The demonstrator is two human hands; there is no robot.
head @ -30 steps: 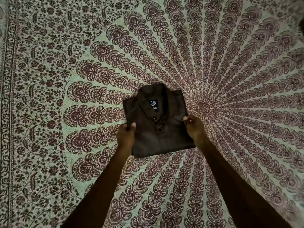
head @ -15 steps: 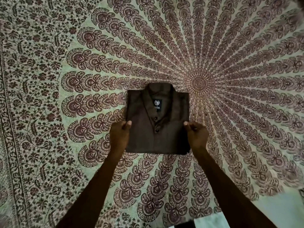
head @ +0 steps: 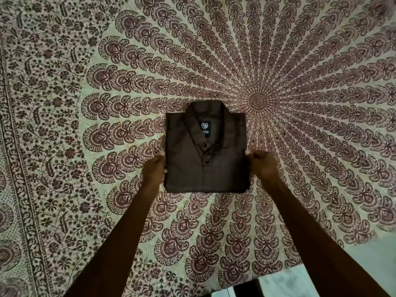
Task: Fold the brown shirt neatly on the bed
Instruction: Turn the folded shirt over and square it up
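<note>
The brown shirt [head: 205, 155] lies on the bed as a compact folded rectangle, collar at the far end, black neck label and two dark buttons facing up. My left hand [head: 153, 170] is pressed against its left edge, fingers curled at the fabric's side. My right hand [head: 262, 166] sits at the right edge, thumb and fingers pinched at the shirt's border. Both hands touch the shirt at mid-height; whether the fingers reach under the fabric is hidden.
A patterned bedsheet [head: 107, 103] with a maroon mandala print covers the bed, its centre [head: 258, 101] just right of the collar. The bed's near edge and pale floor [head: 375, 254] show at the lower right.
The shirt has been squared up from a tilted position to straight. My thumbs have slid off its top surface to its side edges. The view has shifted toward the bed's near edge.
</note>
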